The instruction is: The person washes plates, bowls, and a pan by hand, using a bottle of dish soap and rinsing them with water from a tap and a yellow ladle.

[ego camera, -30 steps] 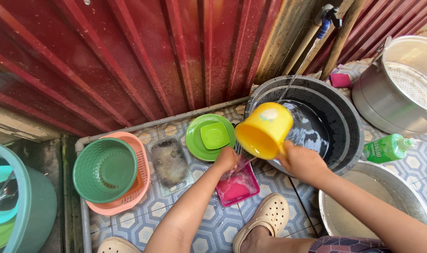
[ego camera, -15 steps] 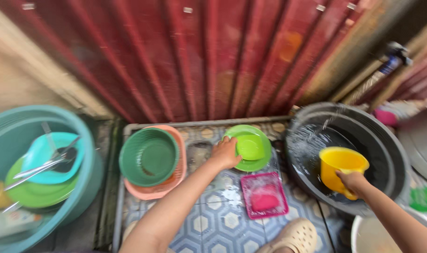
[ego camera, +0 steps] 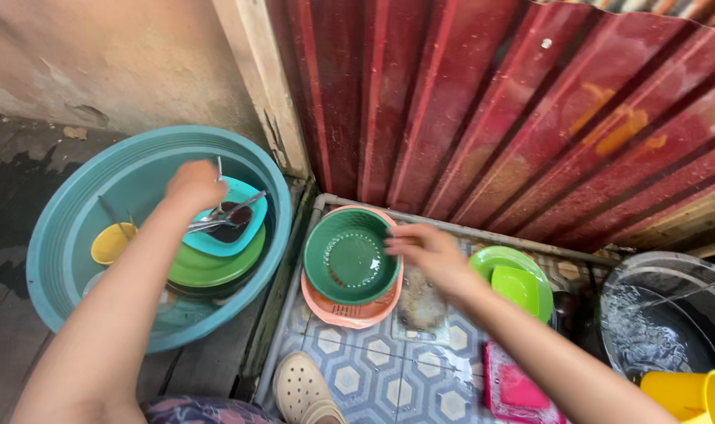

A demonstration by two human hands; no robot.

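The left hand [ego camera: 194, 184] reaches into a big teal basin [ego camera: 59, 235] and hovers over the dirty dishes stacked inside; it is seen from the back with the fingers curled under, so whether they pinch anything cannot be told, though the hand sits right at the handles of some metal cutlery [ego camera: 224, 220]. That cutlery lies across a light blue square dish [ego camera: 247, 235], which rests on a green plate [ego camera: 208, 267]; a small yellow bowl [ego camera: 110, 243] lies apart from the stack toward the basin's other side. The right hand [ego camera: 428, 255] is loosely spread, fingers slightly bent and holding nothing, with its fingertips [ego camera: 393, 243] at the rim of a green basket [ego camera: 349, 259] that is nested in a pink basket [ego camera: 345, 310]. Both baskets stand on a patterned tile floor [ego camera: 373, 369], just beside the basin. Beyond the right hand, a lime-green plate [ego camera: 491, 263] carries a small square green bowl [ego camera: 517, 286]. Nearer the person lie a pink tray [ego camera: 518, 389] and a cream clog [ego camera: 302, 389]. At the far right stand a dark tub of water [ego camera: 656, 330] and a yellow scoop [ego camera: 687, 396]. A red corrugated metal wall [ego camera: 491, 102] rises behind everything.
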